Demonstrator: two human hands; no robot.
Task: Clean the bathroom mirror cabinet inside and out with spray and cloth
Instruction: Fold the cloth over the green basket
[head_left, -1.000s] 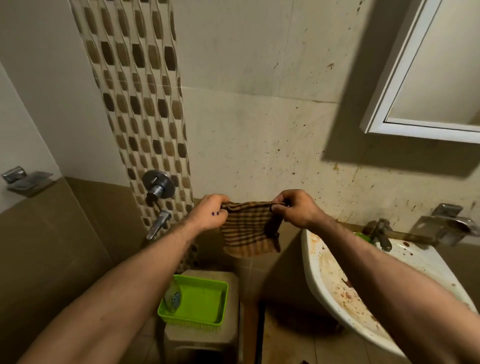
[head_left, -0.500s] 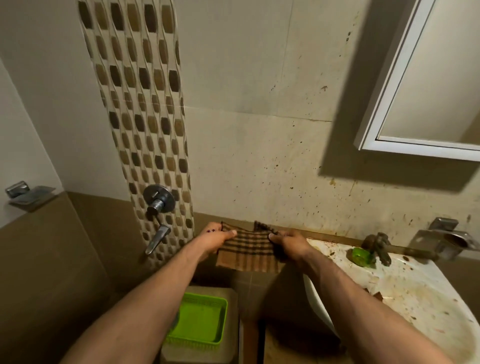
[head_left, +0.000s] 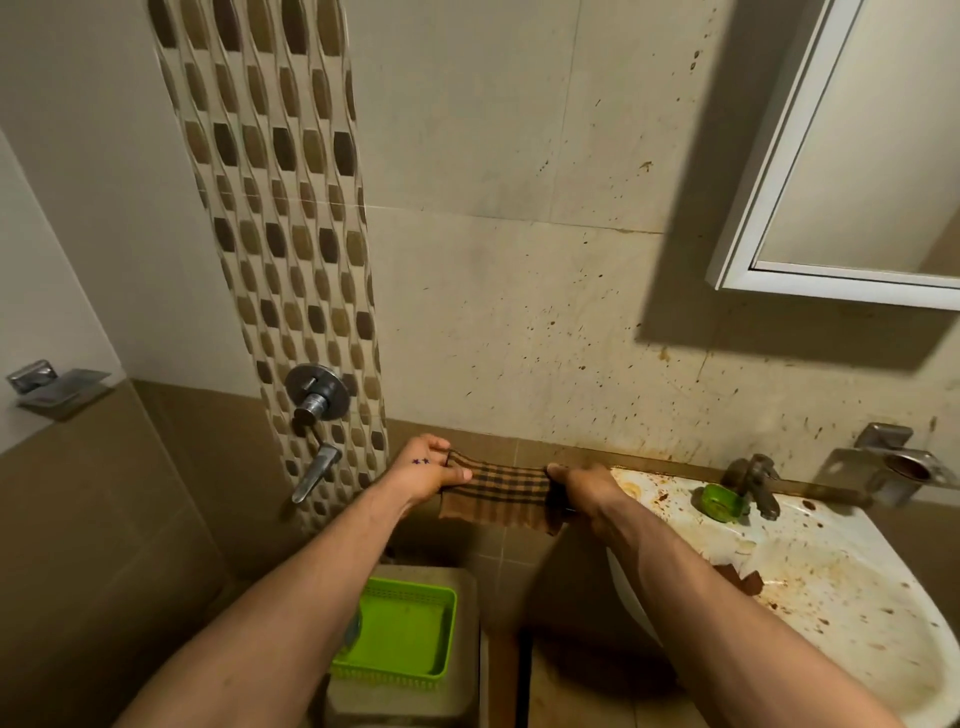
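Head camera looks down two bare forearms at a cloth (head_left: 497, 492), brown with dark checked lines, pulled taut between both hands. It hangs in the air in front of the brown lower wall tiles, just left of the sink (head_left: 841, 582). The left hand (head_left: 423, 470) pinches its left edge with curled fingers and thumb; the right hand (head_left: 587, 488) grips the right edge the same way, and a loose fold droops below.

The white sink is heavily spattered with rust-brown stains, and so is the pale wall (head_left: 519, 312) above it. A tap (head_left: 756, 483) stands at the sink's back edge with a small green object (head_left: 719, 501) just beside it. The mirror cabinet (head_left: 841, 291), white-framed and closed, hangs at upper right. A strip of patterned tiles (head_left: 275, 208) runs down the wall to a round metal valve (head_left: 316, 392) and a lever (head_left: 317, 473). Below, a green basket (head_left: 400, 631) sits on a beige stool (head_left: 405, 696).

The cabinet is cut off by the picture's edge. Dark brown pieces (head_left: 743, 579) in the sink are partly behind the right forearm and hard to identify.
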